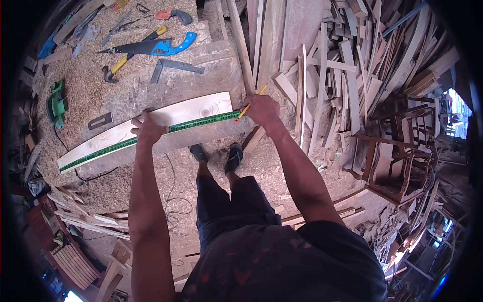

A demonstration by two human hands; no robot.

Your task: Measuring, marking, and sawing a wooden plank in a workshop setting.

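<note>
A pale, knotted wooden board lies slanting across the workbench in front of me. Along its near side runs a green measuring tape with dark markings, reaching from the board's left tip to my right hand. My left hand rests on the board and tape about midway, fingers spread. Just past the board's right end, my right hand is closed around a yellow pencil, its lower tip beside the tape. The tape's right end disappears at that hand, so I cannot tell whether it is gripped too.
A blue-handled handsaw overlaps a hammer. A metal square, a plane blade and a green power tool also lie on the shavings-covered bench. Wood offcuts are heaped at right, near chair frames.
</note>
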